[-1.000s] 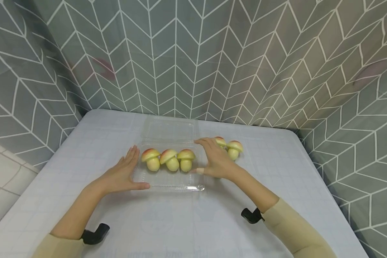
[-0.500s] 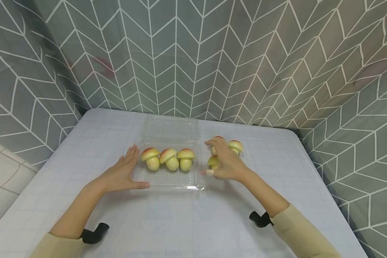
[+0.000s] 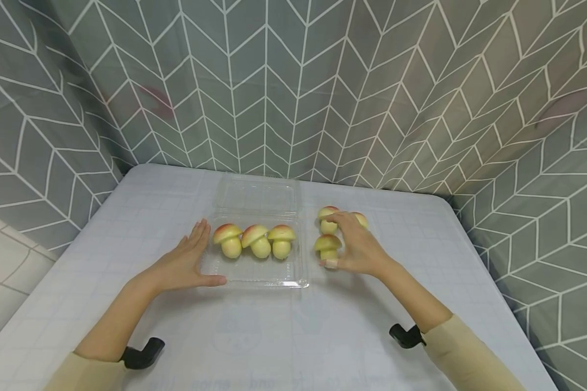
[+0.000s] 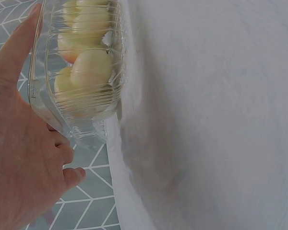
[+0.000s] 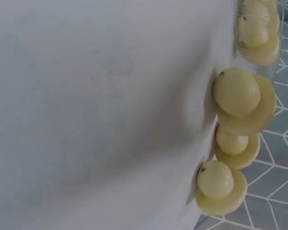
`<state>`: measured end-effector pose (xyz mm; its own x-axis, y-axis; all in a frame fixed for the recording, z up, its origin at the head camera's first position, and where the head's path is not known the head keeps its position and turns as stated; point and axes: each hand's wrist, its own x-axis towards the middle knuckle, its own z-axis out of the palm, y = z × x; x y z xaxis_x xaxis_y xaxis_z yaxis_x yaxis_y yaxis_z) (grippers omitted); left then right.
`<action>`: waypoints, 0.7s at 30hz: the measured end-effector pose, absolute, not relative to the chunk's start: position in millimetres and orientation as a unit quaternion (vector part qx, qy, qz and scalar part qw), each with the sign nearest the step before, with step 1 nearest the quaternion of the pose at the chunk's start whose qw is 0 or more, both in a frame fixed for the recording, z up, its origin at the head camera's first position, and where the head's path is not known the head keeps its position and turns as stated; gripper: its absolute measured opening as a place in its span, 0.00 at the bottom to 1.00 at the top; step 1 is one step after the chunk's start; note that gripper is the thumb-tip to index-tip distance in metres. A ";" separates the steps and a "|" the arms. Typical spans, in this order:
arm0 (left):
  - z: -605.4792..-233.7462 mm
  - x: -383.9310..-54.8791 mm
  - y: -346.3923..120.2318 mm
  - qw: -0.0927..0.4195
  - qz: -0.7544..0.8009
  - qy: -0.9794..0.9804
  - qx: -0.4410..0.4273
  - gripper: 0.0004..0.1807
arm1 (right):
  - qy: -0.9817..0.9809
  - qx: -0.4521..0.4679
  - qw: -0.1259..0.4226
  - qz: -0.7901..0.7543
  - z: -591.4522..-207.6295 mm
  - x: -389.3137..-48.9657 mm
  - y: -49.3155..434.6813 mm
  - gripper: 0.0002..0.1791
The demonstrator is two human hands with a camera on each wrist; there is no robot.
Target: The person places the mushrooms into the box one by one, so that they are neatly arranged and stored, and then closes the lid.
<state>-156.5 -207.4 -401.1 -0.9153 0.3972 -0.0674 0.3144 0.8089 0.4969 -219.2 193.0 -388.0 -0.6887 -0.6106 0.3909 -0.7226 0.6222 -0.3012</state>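
A clear plastic clamshell box [image 3: 256, 275] lies with its lid [image 3: 259, 196] folded back. Inside sit three mushroom-shaped pieces [image 3: 261, 247], with red-blushed yellow-green caps on round pale stems. Fingers extended, my left hand [image 3: 178, 269] rests along the box's left side, its thumb near the front left corner. My right hand [image 3: 359, 250] is over three more such pieces right of the box, thumb and fingers spread apart. The front mushroom piece [image 3: 326, 243] lies between its thumb and fingers. Behind it is another mushroom piece [image 3: 327, 213]; the third [image 3: 361, 219] is partly hidden by the hand.
A white cloth covers the table [image 3: 274, 336]. Behind it hangs a grey curtain [image 3: 283, 98] with white chevron lines. Each wrist carries a black camera mount [image 3: 144, 354] close to a beige sleeve [image 3: 90, 373].
My right hand has moved right, away from the box's right side, to the loose mushroom pieces, uncovering the front one. The left hand and the box have stayed in place.
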 end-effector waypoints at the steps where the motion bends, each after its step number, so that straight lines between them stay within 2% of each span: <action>1: -400.9 -156.3 -207.3 0.084 0.246 0.947 0.188 0.71 | -0.893 0.373 0.126 0.218 -388.3 -218.9 194.2 0.50; 13: -402.6 -157.4 -208.8 0.086 0.243 0.948 0.187 0.72 | -0.890 0.377 0.150 0.208 -398.5 -221.6 204.9 0.50; 21: -403.0 -157.6 -208.4 0.088 0.244 0.947 0.187 0.72 | -0.905 0.361 0.124 0.187 -407.2 -224.0 209.7 0.48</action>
